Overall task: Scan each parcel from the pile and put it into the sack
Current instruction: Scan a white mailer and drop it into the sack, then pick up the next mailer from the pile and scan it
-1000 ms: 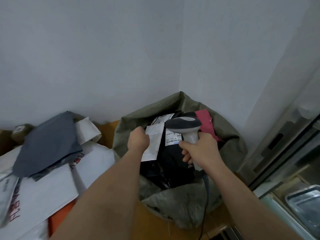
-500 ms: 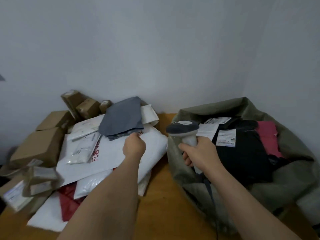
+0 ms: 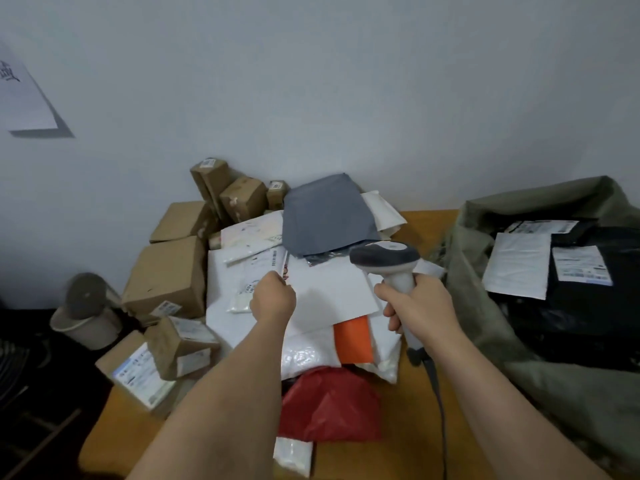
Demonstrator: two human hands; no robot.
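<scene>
A pile of parcels covers the wooden table [image 3: 426, 225]: white mailers, a grey mailer [image 3: 325, 220], an orange one [image 3: 353, 339], a red bag [image 3: 329, 407] and brown boxes [image 3: 168, 275]. My left hand [image 3: 272, 301] pinches the left edge of a large white mailer [image 3: 332, 294] on top of the pile. My right hand [image 3: 420, 308] grips the handle of a grey barcode scanner [image 3: 384, 256], head pointing over the pile. The olive sack [image 3: 485, 327] stands open at the right with black parcels [image 3: 588, 303] and a white one [image 3: 516, 268] inside.
A beige lidded bin [image 3: 85, 311] sits left of the table. Small boxes [image 3: 180, 344] with labels lie at the table's front left. The scanner's cable [image 3: 440, 410] runs down past my right forearm. A sheet of paper [image 3: 20, 95] hangs on the wall.
My view swung left from the sack to the pile. My left hand left the white parcel in the sack and moved to the pile, where it now pinches a white mailer. The scanner came along.
</scene>
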